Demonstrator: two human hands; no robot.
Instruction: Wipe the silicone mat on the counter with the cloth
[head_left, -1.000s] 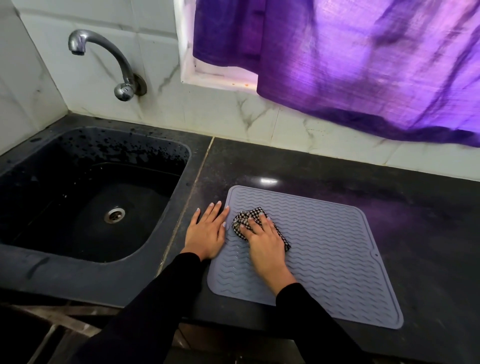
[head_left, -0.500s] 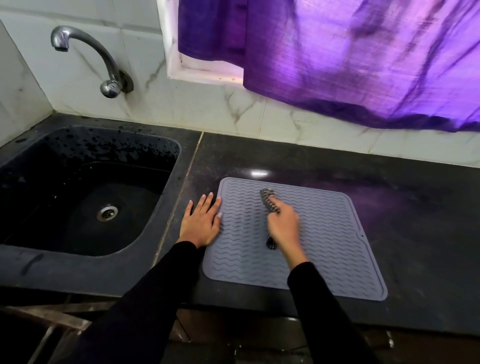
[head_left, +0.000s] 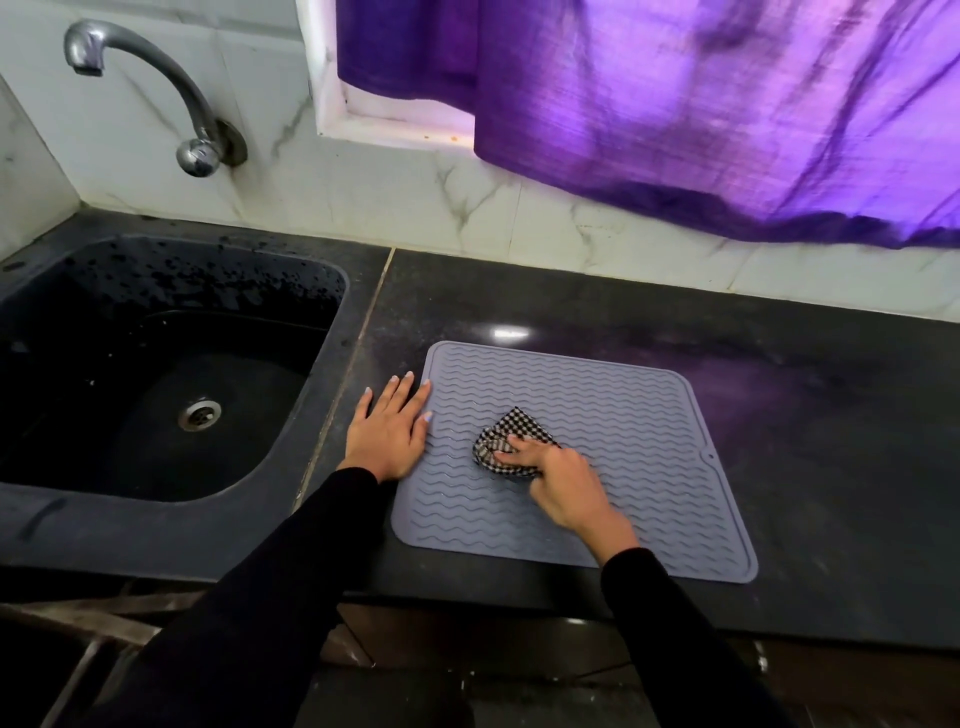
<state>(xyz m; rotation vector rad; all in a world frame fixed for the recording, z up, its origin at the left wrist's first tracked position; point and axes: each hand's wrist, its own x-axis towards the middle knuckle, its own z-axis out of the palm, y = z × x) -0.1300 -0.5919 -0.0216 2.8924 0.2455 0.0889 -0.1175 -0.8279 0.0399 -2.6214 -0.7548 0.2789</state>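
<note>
Grey wavy-ribbed silicone mat (head_left: 613, 415) is lying flat on the dark stone counter (head_left: 805, 415), beside the black sink (head_left: 156, 395) at left. Its left edge is being pressed by the flat left hand (head_left: 387, 434); the checked cloth (head_left: 506, 441) is being pinched mid-mat by the right hand (head_left: 558, 480). Wiping is judged underway; the unobstructed right side is probably calling for strokes next.

you wear long black sleeves on both arms, plain and unmarked, each ending at the wrist. your left hand (head_left: 388, 435) and right hand (head_left: 566, 483) are bare, with no rings or watch showing. the nails on your left hand look pale and fairly long.
</note>
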